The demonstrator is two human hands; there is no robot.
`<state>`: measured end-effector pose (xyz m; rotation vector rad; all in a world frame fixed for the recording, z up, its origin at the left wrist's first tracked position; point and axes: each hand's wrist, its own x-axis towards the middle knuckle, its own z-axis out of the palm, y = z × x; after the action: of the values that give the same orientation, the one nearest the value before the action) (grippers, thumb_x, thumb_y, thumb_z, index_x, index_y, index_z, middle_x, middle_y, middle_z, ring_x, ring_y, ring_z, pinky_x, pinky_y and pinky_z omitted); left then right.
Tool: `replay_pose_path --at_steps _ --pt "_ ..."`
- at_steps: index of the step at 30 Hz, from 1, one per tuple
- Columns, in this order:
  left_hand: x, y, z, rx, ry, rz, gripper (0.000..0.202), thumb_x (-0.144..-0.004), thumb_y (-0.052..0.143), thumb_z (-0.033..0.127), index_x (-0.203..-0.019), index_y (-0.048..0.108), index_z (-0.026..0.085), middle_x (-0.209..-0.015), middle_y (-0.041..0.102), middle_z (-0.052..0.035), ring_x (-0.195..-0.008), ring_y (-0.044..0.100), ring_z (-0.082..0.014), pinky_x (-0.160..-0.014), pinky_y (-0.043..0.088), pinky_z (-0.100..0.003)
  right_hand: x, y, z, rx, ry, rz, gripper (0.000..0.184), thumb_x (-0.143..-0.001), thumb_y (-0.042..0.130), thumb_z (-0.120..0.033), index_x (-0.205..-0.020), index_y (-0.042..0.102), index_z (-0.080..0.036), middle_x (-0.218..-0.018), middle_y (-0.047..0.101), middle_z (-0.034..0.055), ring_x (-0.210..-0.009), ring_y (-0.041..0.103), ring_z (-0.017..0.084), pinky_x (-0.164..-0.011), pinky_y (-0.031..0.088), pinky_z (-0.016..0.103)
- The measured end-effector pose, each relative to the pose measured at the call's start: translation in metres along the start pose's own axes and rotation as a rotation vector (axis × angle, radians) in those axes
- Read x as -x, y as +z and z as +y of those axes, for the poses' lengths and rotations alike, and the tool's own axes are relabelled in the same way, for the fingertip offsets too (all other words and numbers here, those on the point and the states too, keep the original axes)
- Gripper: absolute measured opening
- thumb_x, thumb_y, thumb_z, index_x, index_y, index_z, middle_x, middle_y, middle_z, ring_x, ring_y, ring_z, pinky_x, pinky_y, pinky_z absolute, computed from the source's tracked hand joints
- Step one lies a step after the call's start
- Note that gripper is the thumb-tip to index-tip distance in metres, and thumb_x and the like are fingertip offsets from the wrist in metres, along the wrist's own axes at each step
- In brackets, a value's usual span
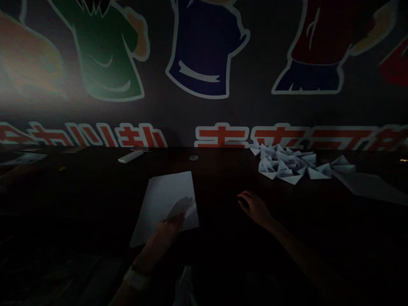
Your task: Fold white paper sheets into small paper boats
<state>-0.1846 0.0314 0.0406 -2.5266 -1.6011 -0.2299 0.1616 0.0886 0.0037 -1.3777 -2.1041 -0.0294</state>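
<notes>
The scene is dim. My left hand [162, 238] lies on the lower right corner of a white paper sheet [164, 204], which sits flat on a dark table [223, 182]. A pale band circles my left wrist. My right hand [255, 208] rests palm down on the bare table with its fingers loosely curled, holding nothing. It is nearest a heap of folded white paper triangles [283, 163], which lies ahead and to the right, not touching it.
A flat paper sheet [369, 187] lies at the table's right side. A white remote-like object [130, 156] and a small round disc [193, 157] sit near the far edge. Behind the table stands a wall with cartoon clothing and red lettering [204, 72].
</notes>
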Motion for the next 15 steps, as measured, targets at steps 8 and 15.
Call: replay_pose_path --at_steps 8,15 --pt "-0.01 -0.008 0.008 -0.15 -0.139 -0.168 0.031 -0.094 0.034 0.024 -0.115 0.056 0.019 -0.086 0.07 -0.0107 -0.074 0.068 -0.0227 -0.06 0.049 -0.027 0.003 -0.001 -0.001 -0.018 0.026 0.011 0.02 -0.085 0.046 -0.022 -0.1 0.059 -0.022 -0.099 0.061 0.0058 -0.095 0.058 0.02 -0.084 0.047 0.036" --pt "-0.012 0.006 0.001 -0.174 -0.149 -0.159 0.032 -0.094 0.033 0.025 -0.117 0.054 0.017 -0.084 0.07 -0.0121 -0.073 0.068 -0.0244 -0.055 0.047 -0.026 -0.011 -0.04 0.005 0.064 0.058 0.291 0.043 -0.086 0.045 -0.028 -0.129 0.041 -0.021 -0.125 0.052 0.0112 -0.117 0.048 0.025 -0.097 0.04 0.046"
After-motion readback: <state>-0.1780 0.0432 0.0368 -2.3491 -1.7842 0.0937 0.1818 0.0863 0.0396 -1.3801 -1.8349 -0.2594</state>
